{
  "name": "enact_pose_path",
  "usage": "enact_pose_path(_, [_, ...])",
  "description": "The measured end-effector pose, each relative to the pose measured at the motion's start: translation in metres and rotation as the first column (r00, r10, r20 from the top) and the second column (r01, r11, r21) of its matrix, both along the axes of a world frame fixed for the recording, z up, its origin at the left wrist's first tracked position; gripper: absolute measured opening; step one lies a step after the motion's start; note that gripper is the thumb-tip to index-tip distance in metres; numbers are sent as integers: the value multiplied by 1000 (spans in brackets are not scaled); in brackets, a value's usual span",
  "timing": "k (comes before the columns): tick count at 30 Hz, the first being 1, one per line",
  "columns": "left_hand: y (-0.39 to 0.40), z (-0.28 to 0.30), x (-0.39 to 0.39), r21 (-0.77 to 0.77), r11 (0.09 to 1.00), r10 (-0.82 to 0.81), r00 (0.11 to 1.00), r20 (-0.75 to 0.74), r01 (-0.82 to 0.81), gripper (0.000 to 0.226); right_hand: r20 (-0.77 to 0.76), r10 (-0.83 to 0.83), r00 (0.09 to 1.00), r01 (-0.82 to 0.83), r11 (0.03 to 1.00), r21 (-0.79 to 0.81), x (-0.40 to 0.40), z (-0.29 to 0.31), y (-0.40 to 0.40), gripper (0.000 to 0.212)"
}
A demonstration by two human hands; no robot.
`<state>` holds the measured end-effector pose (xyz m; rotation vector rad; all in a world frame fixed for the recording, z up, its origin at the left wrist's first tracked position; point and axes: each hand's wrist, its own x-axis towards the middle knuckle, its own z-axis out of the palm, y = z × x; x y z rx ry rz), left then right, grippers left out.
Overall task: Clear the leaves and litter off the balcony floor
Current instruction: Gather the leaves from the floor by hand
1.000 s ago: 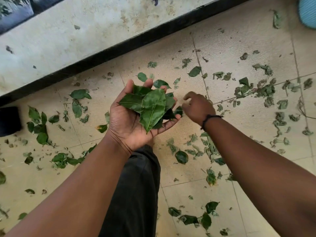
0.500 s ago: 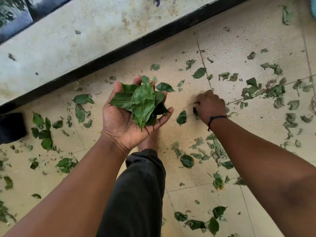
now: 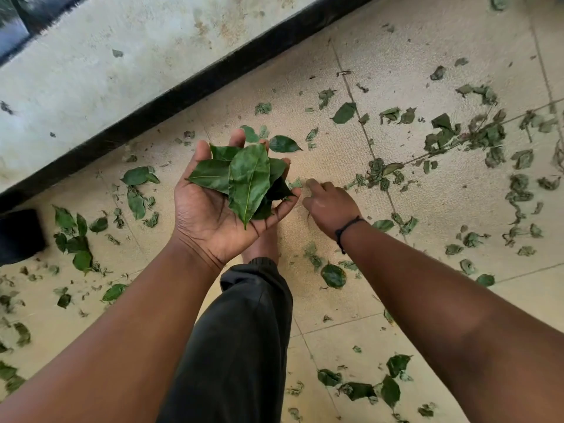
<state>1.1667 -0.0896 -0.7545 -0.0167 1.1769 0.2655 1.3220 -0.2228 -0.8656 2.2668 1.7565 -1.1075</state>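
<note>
My left hand is palm up above the tiled balcony floor, its fingers cupped around a pile of green leaves. My right hand, with a black cord on the wrist, is just right of it. Its fingers are curled and its index tip is at the pile's edge, where a small green leaf scrap shows. Loose leaves lie all around: a wilted cluster at the right, fresh ones at the left, one leaf near my foot, and more at the bottom.
A stained white wall with a black base strip runs diagonally across the top left. A black object sits at the left edge. My leg in dark trousers and bare foot stand below my hands.
My right hand went down to the floor half a second ago and has now come back left to the edge of the pile. My left hand has kept holding the leaves.
</note>
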Motion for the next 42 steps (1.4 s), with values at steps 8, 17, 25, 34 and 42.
enact_pose_path(8, [12,68,56,101,988,-133,982,136,120,50,-152,-319,935,292,940,-179,41,16,-9,33])
enact_pose_path(17, [41,73,44,59,995,-91,968,233,79,52,-155,-302,941,306,952,0,52,26,77,21])
enact_pose_path(25, [64,74,37,65,995,-90,974,206,78,50,29,-7,1000,9,997,-76,39,7,130,27])
enact_pose_path(34, [47,74,46,67,995,-77,987,142,68,50,-611,-791,42,814,381,-438,47,45,91,51])
enact_pose_path(42, [-36,75,93,153,976,-151,988,-23,153,54,-798,-212,-564,811,44,-584,24,156,5,21])
